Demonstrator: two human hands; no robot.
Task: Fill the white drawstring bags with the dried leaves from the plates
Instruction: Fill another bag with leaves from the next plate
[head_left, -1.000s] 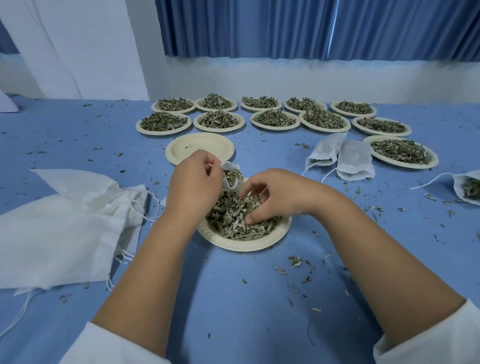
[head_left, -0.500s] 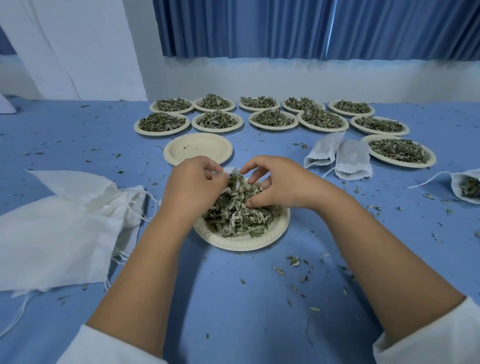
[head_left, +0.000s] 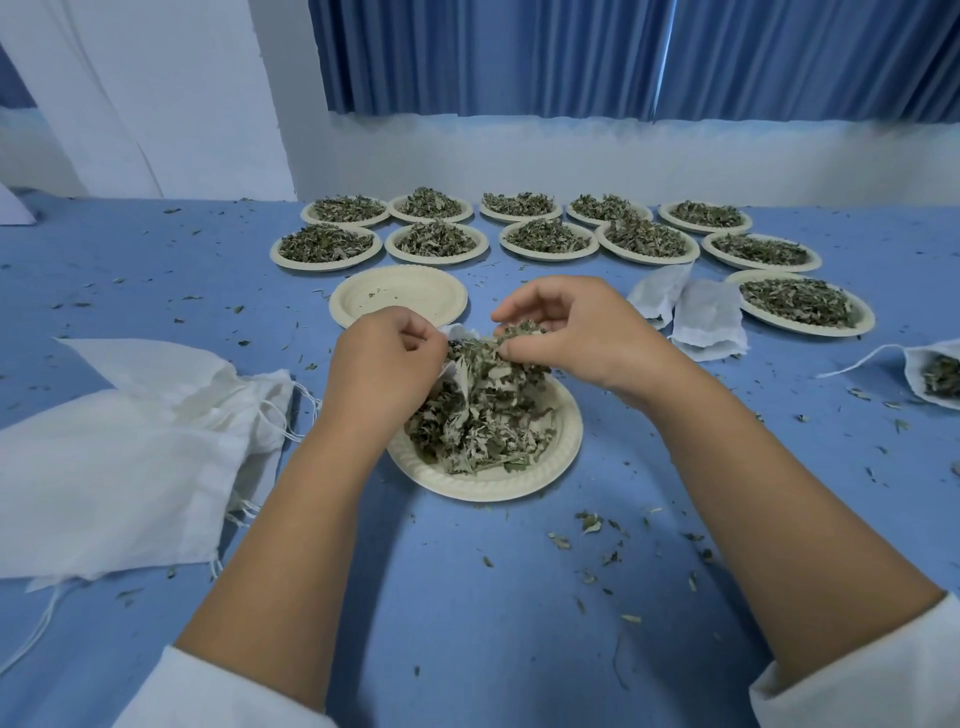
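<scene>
Left hand (head_left: 387, 358), right hand (head_left: 576, 327): close together, each pinching. Round beige paper plate (head_left: 519, 480): beneath. Heaped dried green leaves (head_left: 478, 426): on it, tuft in right fingers. Small white cloth drawstring bag (head_left: 460, 332): above plate, mouth in left fingers. Filling; next likely needs mouth wide.

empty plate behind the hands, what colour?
Cream, with a few leaf crumbs; the empty plate shows in the head view.
</scene>
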